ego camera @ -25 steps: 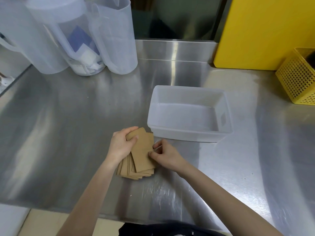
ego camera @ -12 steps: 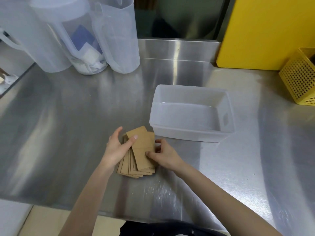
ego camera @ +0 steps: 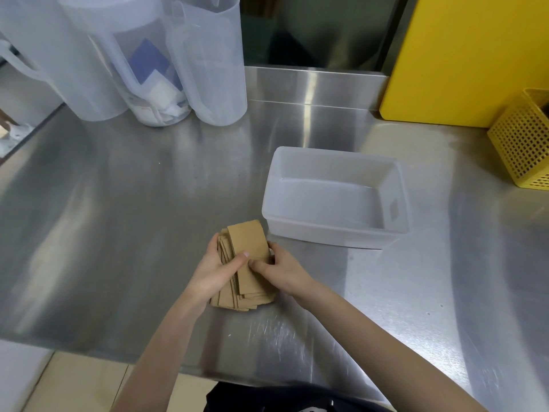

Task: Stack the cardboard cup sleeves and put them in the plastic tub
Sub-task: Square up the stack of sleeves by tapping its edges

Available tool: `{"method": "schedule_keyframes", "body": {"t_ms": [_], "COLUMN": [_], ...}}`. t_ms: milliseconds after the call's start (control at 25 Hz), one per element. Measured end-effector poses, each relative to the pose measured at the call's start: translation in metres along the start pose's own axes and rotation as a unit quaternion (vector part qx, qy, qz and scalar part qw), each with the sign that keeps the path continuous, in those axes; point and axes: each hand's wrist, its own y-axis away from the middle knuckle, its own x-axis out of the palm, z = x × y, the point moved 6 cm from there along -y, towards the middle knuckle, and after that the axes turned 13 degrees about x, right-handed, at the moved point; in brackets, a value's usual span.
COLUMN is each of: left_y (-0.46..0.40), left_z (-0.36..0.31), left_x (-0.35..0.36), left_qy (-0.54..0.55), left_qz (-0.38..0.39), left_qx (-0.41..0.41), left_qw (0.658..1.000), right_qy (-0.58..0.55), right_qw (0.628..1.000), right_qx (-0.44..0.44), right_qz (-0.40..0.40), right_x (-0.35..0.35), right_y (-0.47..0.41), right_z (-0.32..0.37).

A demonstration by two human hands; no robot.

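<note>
Sleeves [ego camera: 248, 263] in a loose, fanned pile on the steel tabletop [ego camera: 118, 218], just beside the near left corner of the tub [ego camera: 335, 236], which stands bare inside. Left hand [ego camera: 214, 270] cupped against the pile's left edge, thumb laid across the top sleeve; right hand [ego camera: 282, 270] pressed to the right edge, fingertips on top. Both closed around the pile from opposite sides, squaring it up rather than lifting, by the look of it; edges at the near end staggered and not yet flush. Thin, flat-folded cardboard: likely very light, fairly stiff along the length but easy to crease if pinched hard, and smooth enough face to face for single pieces to slide out of a slack hold. Best taken as one block, with thumbs on top and fingers beneath or along the long sides, squeezing through the thickness so friction locks the layers. Tapping the short ends on the tabletop probably needed first to even them. Tub close by, so only a short carry up over its low rim; a tilted stack could fan again or shed a lower piece on the way. Jugs [ego camera: 124, 55] at the back left and a yellow basket [ego camera: 523, 150] at the far right, well apart from the work.
</note>
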Motion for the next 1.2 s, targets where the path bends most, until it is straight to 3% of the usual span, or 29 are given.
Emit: {"method": "schedule_keyframes", "body": {"t_ms": [360, 600, 800, 1040, 1200], "left_y": [0.01, 0.024, 0.035, 0.045, 0.037], "left_z": [0.018, 0.018, 0.017, 0.007, -0.007], "left_x": [0.011, 0.015, 0.015, 0.027, 0.051], "left_qy": [0.072, 0.133, 0.123, 0.106, 0.13], "left_qz": [-0.029, 0.002, 0.046, 0.077, 0.094], "left_qx": [-0.027, 0.005, 0.048, 0.096, 0.126], "left_qw": [0.997, 0.991, 0.99, 0.987, 0.979], "right_qy": [-0.102, -0.086, -0.074, -0.027, -0.02], "right_qw": [0.992, 0.991, 0.988, 0.997, 0.986], "right_qx": [0.048, 0.001, -0.009, -0.066, -0.159], "right_qz": [0.063, 0.103, 0.137, 0.039, -0.043], "right_x": [0.003, -0.006, -0.005, -0.025, -0.059], "right_y": [0.013, 0.022, 0.026, 0.045, 0.067], "right_z": [-0.011, -0.019, -0.029, -0.036, -0.028]}}
